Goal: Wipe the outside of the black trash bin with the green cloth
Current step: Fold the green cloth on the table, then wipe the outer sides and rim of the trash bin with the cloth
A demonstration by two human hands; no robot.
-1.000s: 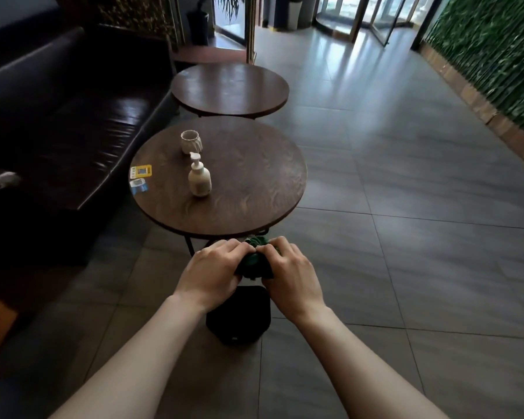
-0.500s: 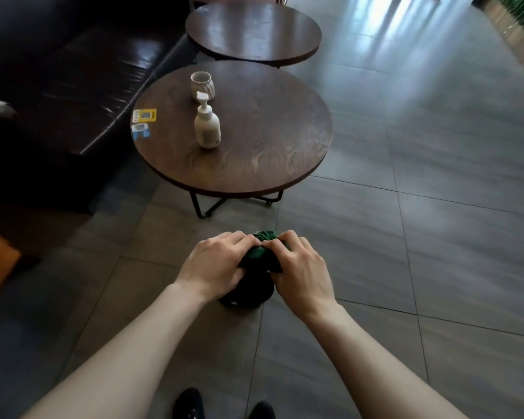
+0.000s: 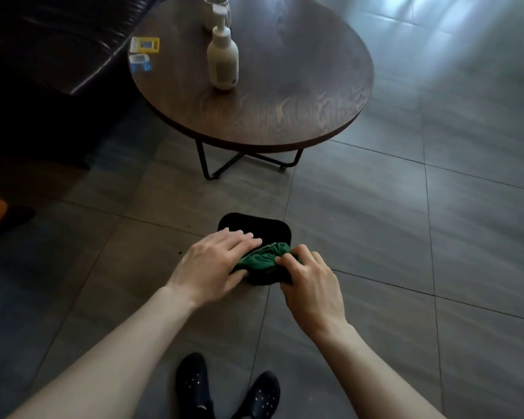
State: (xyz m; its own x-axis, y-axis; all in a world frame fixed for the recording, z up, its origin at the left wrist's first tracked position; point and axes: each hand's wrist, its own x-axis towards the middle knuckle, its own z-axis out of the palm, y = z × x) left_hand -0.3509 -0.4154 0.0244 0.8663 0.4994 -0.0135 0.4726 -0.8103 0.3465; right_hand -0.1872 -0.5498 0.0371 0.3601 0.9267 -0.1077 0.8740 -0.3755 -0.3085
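On floor before round table (image 3: 285, 116): black bin (image 3: 254, 229), green cloth (image 3: 262, 260) bunched on its near rim. Left hand (image 3: 209, 267) flat, fingers straight, pressing cloth. Right hand (image 3: 310, 285) pinches cloth's other end.

Left hand (image 3: 212, 266) lies flat; right hand (image 3: 310, 282) fingers (image 3: 288, 261) curl, pinching.
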